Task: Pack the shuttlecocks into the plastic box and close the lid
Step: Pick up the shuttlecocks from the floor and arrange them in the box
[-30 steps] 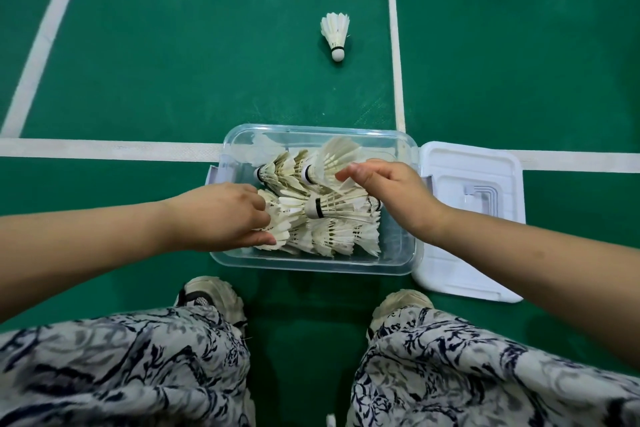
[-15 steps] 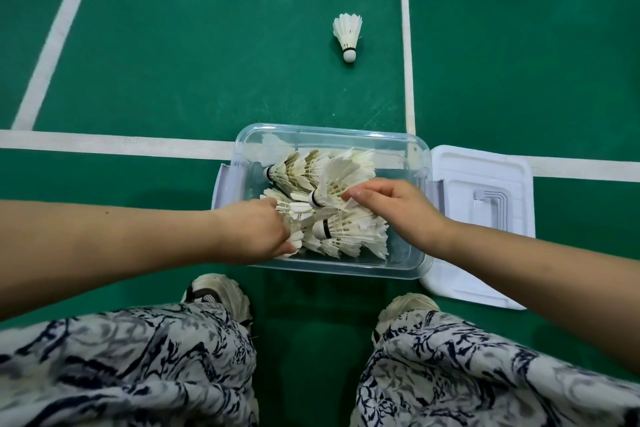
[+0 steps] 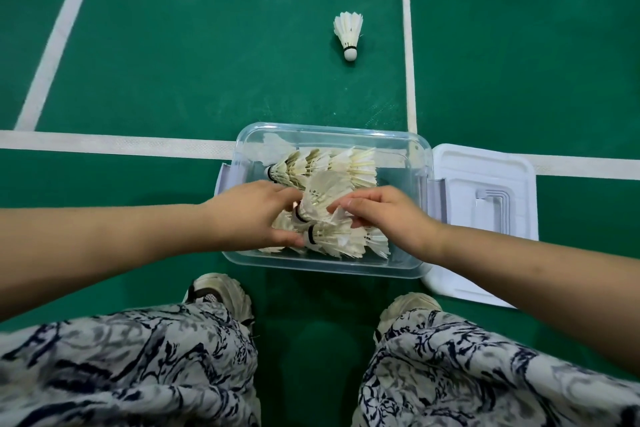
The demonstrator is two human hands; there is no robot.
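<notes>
Head view: both hands are inside the clear plastic box (image 3: 420, 163) on the green floor (image 3: 207, 45). The right hand (image 3: 384, 215) pinches the feathers of a raised shuttlecock (image 3: 320, 198); the left hand (image 3: 252, 215) closes its grip around the cork end of the same shuttlecock. More shuttlecocks (image 3: 332, 166) lie beneath and beyond the grip. The white lid (image 3: 485, 218) lies off, right of the right hand. One loose shuttlecock (image 3: 349, 35) lies well beyond the box.

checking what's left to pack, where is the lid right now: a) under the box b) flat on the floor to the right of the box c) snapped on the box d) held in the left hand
b: the white lid lies flat on the green floor against the right side of the open plastic box, and neither hand touches it.
</notes>
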